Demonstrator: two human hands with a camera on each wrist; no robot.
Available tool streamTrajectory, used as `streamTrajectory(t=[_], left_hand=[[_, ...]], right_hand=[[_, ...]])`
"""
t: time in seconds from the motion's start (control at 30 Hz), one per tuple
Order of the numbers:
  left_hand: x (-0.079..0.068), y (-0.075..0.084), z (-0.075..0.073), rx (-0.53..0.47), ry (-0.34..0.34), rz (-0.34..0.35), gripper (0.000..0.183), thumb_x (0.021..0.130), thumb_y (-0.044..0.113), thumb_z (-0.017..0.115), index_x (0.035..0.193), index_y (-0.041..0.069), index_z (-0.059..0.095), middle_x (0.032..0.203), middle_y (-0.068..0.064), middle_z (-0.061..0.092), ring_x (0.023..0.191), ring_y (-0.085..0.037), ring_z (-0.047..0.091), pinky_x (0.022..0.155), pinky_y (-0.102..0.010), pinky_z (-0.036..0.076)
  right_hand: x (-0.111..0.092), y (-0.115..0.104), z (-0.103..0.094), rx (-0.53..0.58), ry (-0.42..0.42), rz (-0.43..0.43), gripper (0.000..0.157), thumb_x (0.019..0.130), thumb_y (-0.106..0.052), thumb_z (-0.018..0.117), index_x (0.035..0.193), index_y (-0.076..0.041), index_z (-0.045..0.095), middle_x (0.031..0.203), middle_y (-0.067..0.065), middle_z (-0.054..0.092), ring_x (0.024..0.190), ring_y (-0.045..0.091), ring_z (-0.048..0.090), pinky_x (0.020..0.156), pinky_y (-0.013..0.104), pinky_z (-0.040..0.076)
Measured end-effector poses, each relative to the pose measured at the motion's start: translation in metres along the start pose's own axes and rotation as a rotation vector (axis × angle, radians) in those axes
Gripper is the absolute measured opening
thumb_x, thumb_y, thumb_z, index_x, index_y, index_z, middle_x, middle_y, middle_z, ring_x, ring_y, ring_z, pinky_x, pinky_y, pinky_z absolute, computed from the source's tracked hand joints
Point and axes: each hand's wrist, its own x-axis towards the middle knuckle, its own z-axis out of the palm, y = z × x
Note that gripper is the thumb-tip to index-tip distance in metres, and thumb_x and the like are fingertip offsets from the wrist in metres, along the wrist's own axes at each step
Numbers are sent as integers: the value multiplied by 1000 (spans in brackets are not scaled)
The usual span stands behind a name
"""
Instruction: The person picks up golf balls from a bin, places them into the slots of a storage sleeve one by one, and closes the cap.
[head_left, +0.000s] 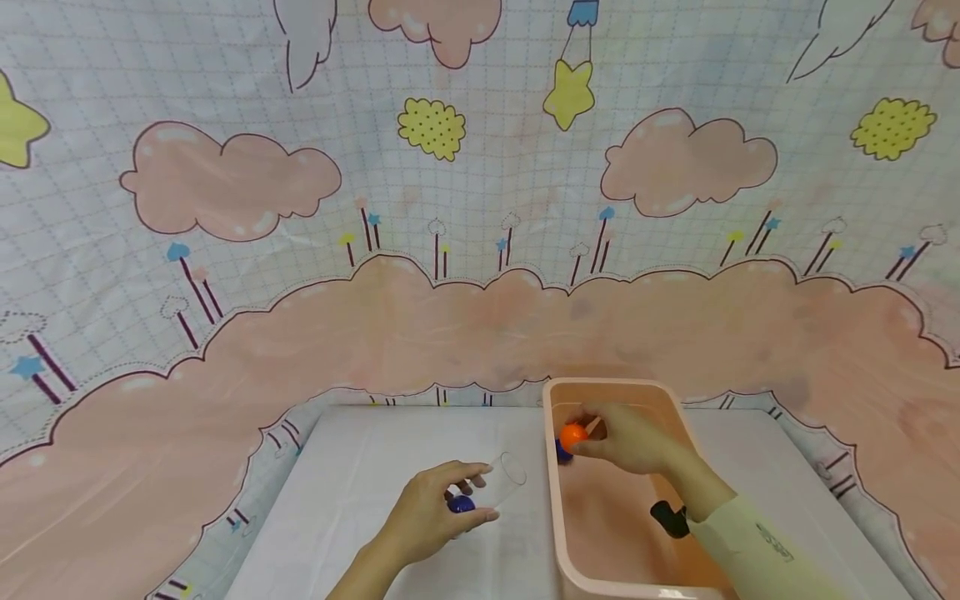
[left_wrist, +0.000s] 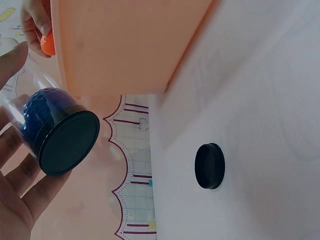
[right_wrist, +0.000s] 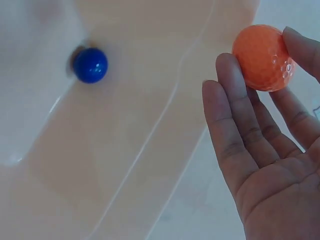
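My left hand grips a clear plastic tube, tilted with its round mouth toward the bin. Inside, a dark blue golf ball sits against the black bottom cap. Between thumb and fingertips, my right hand pinches an orange golf ball above the far left part of a peach plastic bin. Below it, a second blue ball lies in the bin; in the head view the orange ball partly covers it.
A loose black cap lies on the white table, seen in the left wrist view. The bin stands at the right of the table with raised walls. Behind the table hangs a cloud-patterned cloth.
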Motion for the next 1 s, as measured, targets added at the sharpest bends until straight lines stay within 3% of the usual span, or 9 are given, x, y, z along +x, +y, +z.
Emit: streamTrajectory(t=[0.33,0.53,0.7,1.0], left_hand=[[3,-1,1,-4,-13,-11,55,84,55,81,130,28,70,106,21,70,94,0,65,78,-21,59],[3,-2,2,4,-13,-4,53,84,54,81,130,29,71,105,19,71,93,-2,65,77,-21,59],[4,-1,2,-3,-24,-16,54,84,56,80,131,29,70,105,18,71,93,-10,69,77,-21,59],[5,1,3,-11,-32,-24,54,84,55,81,130,29,71,105,17,71,93,-9,68,77,-21,59]], right_hand=[[-12,-14,5,120,-7,-48,32,95,-29,77,123,-16,69,113,3,70,91,19,68,79,27,58],[-17,-25,9,152,14,-89,35,94,-27,78,126,-14,68,114,3,70,93,19,67,79,26,59],[-19,-30,14,166,9,-106,34,95,-26,77,126,-15,68,115,1,71,96,19,67,82,25,59],[-18,-40,25,195,-14,-134,35,95,-24,77,127,-14,67,119,1,71,98,18,68,86,23,58]])
